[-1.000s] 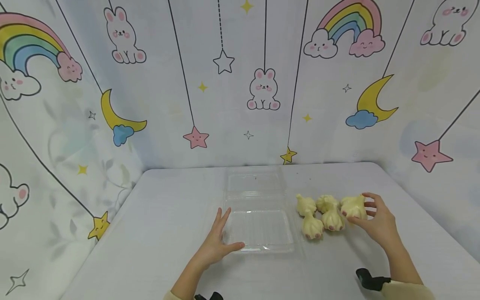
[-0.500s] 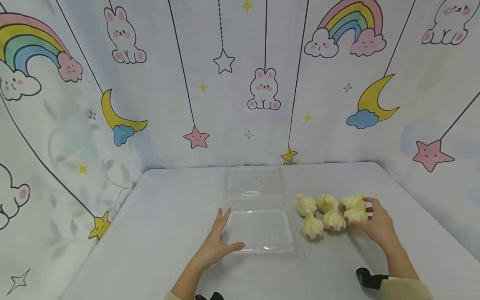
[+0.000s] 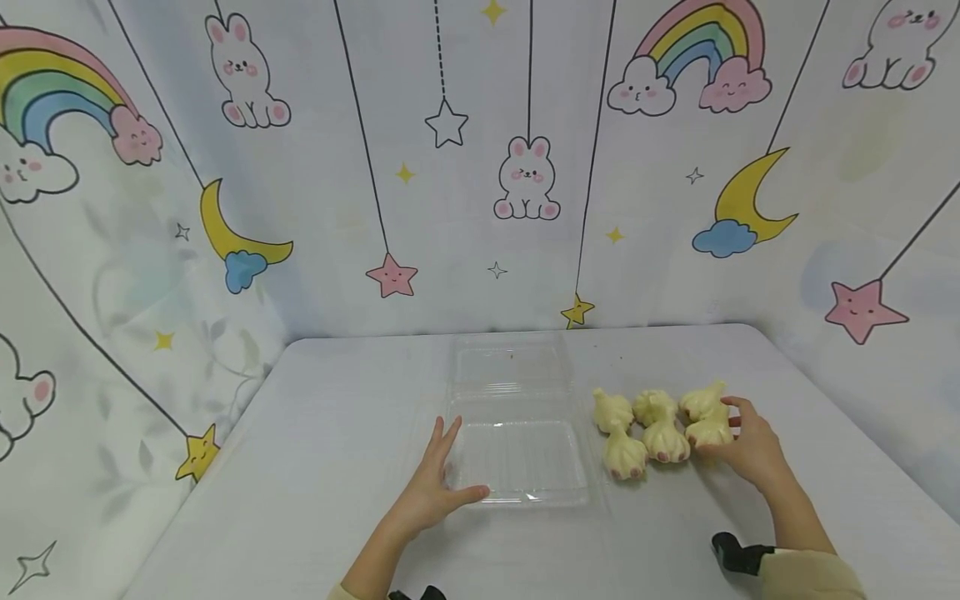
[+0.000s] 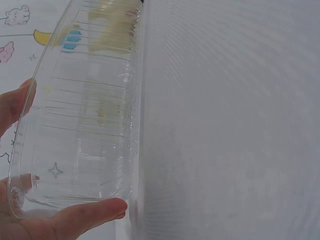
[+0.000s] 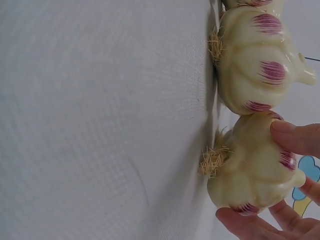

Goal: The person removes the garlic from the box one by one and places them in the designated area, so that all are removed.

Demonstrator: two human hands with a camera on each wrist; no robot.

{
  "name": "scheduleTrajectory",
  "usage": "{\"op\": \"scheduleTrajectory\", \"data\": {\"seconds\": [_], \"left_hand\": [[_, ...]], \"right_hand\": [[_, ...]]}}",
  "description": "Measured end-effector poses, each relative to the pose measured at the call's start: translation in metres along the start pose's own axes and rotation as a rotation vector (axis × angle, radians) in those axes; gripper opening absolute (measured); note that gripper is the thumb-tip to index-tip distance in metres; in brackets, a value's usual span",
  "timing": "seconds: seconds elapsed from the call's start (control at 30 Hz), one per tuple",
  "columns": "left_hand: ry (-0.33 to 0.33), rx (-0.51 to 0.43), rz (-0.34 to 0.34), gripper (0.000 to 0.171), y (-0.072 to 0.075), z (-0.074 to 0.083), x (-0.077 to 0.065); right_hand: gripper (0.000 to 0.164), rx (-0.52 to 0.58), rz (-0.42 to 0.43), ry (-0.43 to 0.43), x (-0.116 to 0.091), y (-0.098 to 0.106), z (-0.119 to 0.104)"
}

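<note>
In the head view my left hand (image 3: 433, 492) holds the near left corner of a clear plastic container (image 3: 517, 467), thumb along its front and the other fingers spread along its left side. The hinged lid (image 3: 506, 371) lies folded back behind it. Several garlic bulbs (image 3: 626, 457), pale with purple streaks, stand in two rows right of the container. My right hand (image 3: 750, 446) grips the near right garlic bulb (image 5: 255, 165); thumb and fingers wrap it in the right wrist view, where its root tuft shows, close over the table. Another bulb (image 5: 255, 60) stands against it.
A white cloth covers the table (image 3: 337, 417). Behind it hangs a curtain (image 3: 315, 208) printed with rabbits, stars, moons and rainbows. A black wrist mount (image 3: 742, 554) sits at the right sleeve.
My right hand has shifted slightly left with its garlic bulb, and the bulb behind shows more and sits slightly farther back. The left hand and container have stayed put.
</note>
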State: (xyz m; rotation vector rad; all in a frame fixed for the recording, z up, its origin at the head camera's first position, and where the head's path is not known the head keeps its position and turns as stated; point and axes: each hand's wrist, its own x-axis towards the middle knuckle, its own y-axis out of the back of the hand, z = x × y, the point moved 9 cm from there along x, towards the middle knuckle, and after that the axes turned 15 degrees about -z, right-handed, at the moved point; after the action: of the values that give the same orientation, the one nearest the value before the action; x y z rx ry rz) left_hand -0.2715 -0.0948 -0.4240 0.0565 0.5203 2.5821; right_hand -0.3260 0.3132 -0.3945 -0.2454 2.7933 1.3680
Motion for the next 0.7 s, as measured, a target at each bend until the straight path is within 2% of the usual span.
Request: {"op": "scheduleTrajectory", "data": {"seconds": [0.7], "left_hand": [[0.009, 0.001, -0.001, 0.099, -0.0001, -0.0032, 0.0003]], "right_hand": [[0.091, -0.020, -0.034, -0.027, -0.0005, -0.0020, 0.0048]]}}
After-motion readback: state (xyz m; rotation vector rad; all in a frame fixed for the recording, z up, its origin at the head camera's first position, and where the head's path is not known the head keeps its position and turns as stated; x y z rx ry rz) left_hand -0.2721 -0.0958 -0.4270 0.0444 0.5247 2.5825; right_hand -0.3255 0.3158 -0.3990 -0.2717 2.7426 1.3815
